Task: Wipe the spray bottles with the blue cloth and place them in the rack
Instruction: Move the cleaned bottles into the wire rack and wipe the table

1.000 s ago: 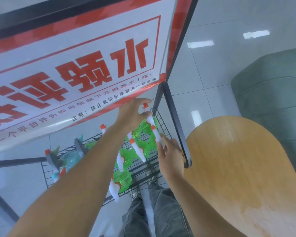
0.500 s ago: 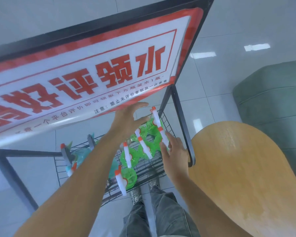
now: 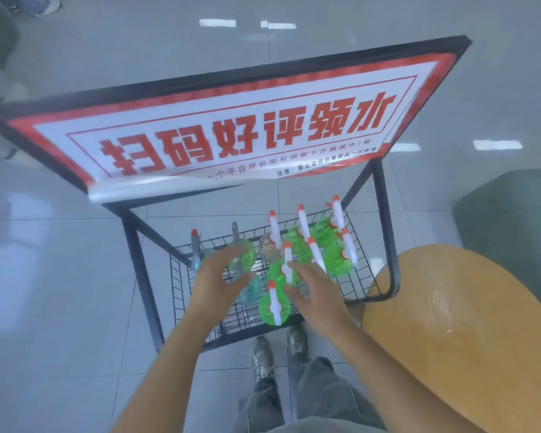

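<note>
Green bottles (image 3: 310, 254) lie beneath both empty hands (image 3: 317, 292).

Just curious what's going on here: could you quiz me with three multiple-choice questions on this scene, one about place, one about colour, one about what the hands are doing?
1. Where do the spray bottles stand?
A. in the wire rack
B. on the wooden table
C. on the floor

2. What colour are most bottle bodies?
A. red
B. green
C. black

3. What do the left hand and right hand hold?
A. a cloth
B. one bottle each
C. nothing

Answers: 1 A, the bottles sit inside the basket; 2 B, green bodies dominate; 3 C, the fingers are spread and empty.
</note>
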The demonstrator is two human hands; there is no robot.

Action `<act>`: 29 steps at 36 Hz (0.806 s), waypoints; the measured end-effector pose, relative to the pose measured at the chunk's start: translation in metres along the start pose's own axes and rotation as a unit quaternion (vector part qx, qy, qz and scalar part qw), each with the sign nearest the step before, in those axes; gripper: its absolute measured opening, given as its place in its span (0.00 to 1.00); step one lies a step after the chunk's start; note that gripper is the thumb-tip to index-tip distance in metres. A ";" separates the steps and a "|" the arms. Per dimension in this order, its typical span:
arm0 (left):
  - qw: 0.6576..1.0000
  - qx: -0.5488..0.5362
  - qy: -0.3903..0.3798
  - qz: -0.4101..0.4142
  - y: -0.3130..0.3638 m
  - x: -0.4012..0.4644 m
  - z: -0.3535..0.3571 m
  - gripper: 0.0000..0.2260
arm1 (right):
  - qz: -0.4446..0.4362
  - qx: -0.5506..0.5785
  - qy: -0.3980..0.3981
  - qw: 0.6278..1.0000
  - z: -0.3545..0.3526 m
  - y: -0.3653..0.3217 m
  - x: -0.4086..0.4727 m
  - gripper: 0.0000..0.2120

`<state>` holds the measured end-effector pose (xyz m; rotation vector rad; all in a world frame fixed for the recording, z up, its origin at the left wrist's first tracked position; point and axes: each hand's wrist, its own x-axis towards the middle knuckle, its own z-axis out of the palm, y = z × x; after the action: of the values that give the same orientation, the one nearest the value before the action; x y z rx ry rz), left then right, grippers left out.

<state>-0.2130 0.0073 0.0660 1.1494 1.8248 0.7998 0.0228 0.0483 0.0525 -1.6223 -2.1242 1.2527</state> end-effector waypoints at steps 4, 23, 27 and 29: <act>1.000 -0.011 -0.003 -0.002 -0.011 -0.021 -0.005 0.22 | -0.022 -0.024 -0.023 0.999 0.012 -0.006 -0.009 0.27; 0.957 0.118 -0.176 0.198 0.032 -0.048 0.105 0.21 | 0.083 0.042 0.091 0.991 -0.011 0.079 -0.107 0.27; 0.930 0.122 -0.251 0.239 0.059 -0.061 0.160 0.22 | 0.150 0.039 0.135 0.979 -0.034 0.108 -0.156 0.27; 0.915 0.128 -0.290 0.249 0.073 -0.073 0.191 0.21 | 0.182 0.049 0.154 0.970 -0.043 0.127 -0.185 0.27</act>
<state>0.0027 -0.0147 0.0602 1.8370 1.1675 0.4142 0.2088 -0.0843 0.0494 -2.0711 -1.6061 1.0839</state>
